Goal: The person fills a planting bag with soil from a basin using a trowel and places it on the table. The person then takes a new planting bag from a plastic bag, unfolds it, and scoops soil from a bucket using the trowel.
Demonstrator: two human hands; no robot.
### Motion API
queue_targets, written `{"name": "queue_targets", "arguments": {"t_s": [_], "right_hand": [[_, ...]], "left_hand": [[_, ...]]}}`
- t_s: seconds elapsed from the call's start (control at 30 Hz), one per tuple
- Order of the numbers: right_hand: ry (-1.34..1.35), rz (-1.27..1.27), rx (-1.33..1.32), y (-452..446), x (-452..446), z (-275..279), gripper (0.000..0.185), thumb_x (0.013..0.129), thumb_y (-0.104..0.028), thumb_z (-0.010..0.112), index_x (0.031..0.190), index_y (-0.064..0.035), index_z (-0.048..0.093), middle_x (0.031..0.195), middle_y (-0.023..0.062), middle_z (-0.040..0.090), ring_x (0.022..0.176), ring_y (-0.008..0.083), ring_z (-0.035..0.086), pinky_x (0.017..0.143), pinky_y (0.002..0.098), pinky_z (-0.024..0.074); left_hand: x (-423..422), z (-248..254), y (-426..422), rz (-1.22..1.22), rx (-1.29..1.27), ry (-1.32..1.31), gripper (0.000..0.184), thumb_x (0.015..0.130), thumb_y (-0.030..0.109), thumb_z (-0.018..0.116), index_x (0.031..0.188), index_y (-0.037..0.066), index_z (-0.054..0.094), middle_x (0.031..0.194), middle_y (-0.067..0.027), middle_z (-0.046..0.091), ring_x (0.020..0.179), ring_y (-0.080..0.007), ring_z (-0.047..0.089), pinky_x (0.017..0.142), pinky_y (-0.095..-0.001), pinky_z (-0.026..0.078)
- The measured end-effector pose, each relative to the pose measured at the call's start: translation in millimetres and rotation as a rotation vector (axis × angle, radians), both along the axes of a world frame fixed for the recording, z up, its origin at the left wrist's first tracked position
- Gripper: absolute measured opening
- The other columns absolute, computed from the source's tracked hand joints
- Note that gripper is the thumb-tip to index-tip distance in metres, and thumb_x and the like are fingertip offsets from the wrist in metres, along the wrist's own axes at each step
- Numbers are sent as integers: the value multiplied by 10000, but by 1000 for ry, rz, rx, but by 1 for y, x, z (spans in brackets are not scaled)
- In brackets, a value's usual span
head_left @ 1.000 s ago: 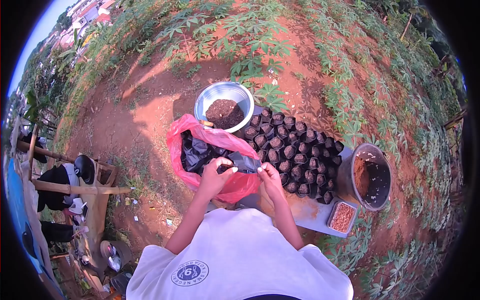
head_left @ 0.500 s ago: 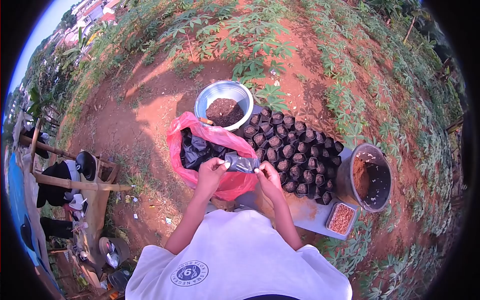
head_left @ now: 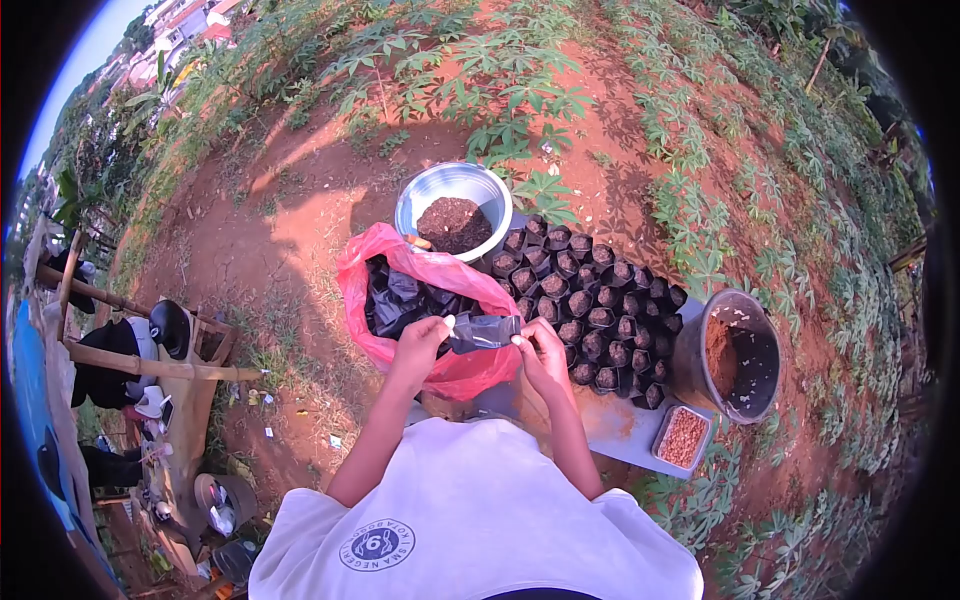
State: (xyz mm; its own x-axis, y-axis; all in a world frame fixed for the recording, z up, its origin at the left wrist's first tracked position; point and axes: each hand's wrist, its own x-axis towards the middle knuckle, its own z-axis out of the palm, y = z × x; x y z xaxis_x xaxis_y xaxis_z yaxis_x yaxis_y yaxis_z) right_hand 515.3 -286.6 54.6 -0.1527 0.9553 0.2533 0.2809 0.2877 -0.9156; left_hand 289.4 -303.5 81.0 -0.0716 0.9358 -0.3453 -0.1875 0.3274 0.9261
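Between my two hands a small black plastic planting bag (head_left: 482, 333) is stretched sideways, flat and unfilled. My left hand (head_left: 424, 342) pinches its left end. At the other end, the fingers of my right hand (head_left: 541, 350) are closed on its edge. Just below and behind it is a pink plastic sack (head_left: 372, 248), which holds many loose black bags (head_left: 405, 298). To the right stand rows of black planting bags filled with soil (head_left: 590, 300), packed close together.
Beyond the sack a white basin (head_left: 406, 205) holds dark soil. A dark bucket (head_left: 690, 350) with reddish soil stands at the right, beside a clear tub of peanut-like seeds (head_left: 683, 437). At the left is a bamboo rack (head_left: 165, 366). Leafy plants grow around.
The black bag's right end has narrowed and looks folded or creased at my right fingers. Both hands stay in nearly the same place.
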Motion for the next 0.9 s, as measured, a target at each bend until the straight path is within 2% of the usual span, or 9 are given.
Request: {"name": "queue_targets", "arguments": {"t_s": [0.17,0.23,0.37,0.43,0.6,0.67,0.73,0.83,0.9], "right_hand": [[-79,-4,-33,-2,-16,18,124,881,-91,682,872,-12,587,823,60,530,719,173,551,599,293,451],[-69,-2,-45,-1,-23,14,123,863,-36,684,877,-27,561,821,38,508,700,128,488,647,268,415],[-42,-4,-98,3,-33,-4,123,853,-5,671,905,-37,563,848,26,520,730,124,508,670,253,422],[45,35,-160,3,-37,-11,157,854,-31,659,1000,-40,601,915,36,573,840,145,566,747,284,456],[188,77,-348,1,-40,-21,166,960,-182,548,1037,-47,606,994,43,632,892,143,587,766,297,460],[281,114,-409,3,-42,-23,233,1000,-250,502,1043,-47,607,1005,56,652,883,151,605,767,302,465],[560,296,-673,6,-43,-25,392,1034,-391,435,1052,-39,606,971,89,661,842,186,636,772,317,473],[848,306,-724,7,-58,-23,391,1034,-381,451,1031,-28,617,960,110,675,803,197,645,743,323,482],[751,242,-689,9,-67,-9,324,1024,-341,487,989,-45,614,915,88,676,779,170,640,714,294,474]], "left_hand": [[-12,0,2,60,42,-35,97,927,104,654,859,36,664,754,78,532,696,-20,440,634,-204,353],[-20,-7,3,55,71,-64,78,911,84,670,846,43,658,753,78,533,691,-20,439,628,-203,353],[-31,-10,6,19,107,-53,107,876,58,704,800,62,628,742,77,529,685,-19,432,624,-202,354],[-39,-8,7,-4,129,-17,128,870,60,710,788,67,612,734,80,520,687,-20,430,626,-202,353],[-50,-1,11,4,180,22,198,835,61,746,758,70,563,706,73,487,694,-30,427,637,-210,361],[-55,7,11,6,290,228,223,800,58,770,764,45,550,728,26,504,712,-70,462,670,-233,389],[-56,16,12,-7,358,305,228,783,63,777,773,34,551,756,-8,526,741,-112,492,703,-261,408],[-59,31,14,-64,499,442,236,757,73,786,793,20,559,812,-62,564,812,-197,535,765,-317,434],[-61,33,17,-115,575,500,238,748,80,788,803,17,565,841,-82,581,853,-240,548,795,-347,441]]}}
